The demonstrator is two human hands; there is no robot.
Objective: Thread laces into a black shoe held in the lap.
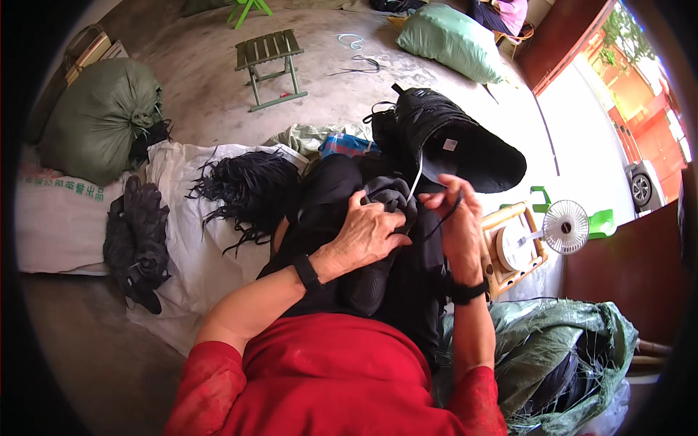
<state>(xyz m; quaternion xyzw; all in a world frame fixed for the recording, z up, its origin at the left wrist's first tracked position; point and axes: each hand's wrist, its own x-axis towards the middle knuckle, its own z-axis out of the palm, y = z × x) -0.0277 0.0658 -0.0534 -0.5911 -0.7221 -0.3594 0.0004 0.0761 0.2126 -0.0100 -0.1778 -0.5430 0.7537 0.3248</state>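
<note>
On my lap lies a bunched dark grey fabric piece [391,195], its exact kind unclear. My left hand [367,231] is closed on it, fingers curled over its near side. My right hand [458,211], just to the right, is raised with bent fingers pinching a thin black cord [445,218] that curves down toward the fabric. A narrow white strip [416,174] stands between the fabric and a black bag [469,138]. The bag lies beyond my hands, its wide mouth facing me. Black trousers cover my legs under the fabric.
Left lie a heap of black strips [251,189], dark crumpled fabric [138,240] and a tied green sack [102,120]. Ahead stand a folding stool [269,62] and a pale green sack [447,43]. Right are a small fan [566,227], a bamboo stand [538,251] and an open green sack [523,327].
</note>
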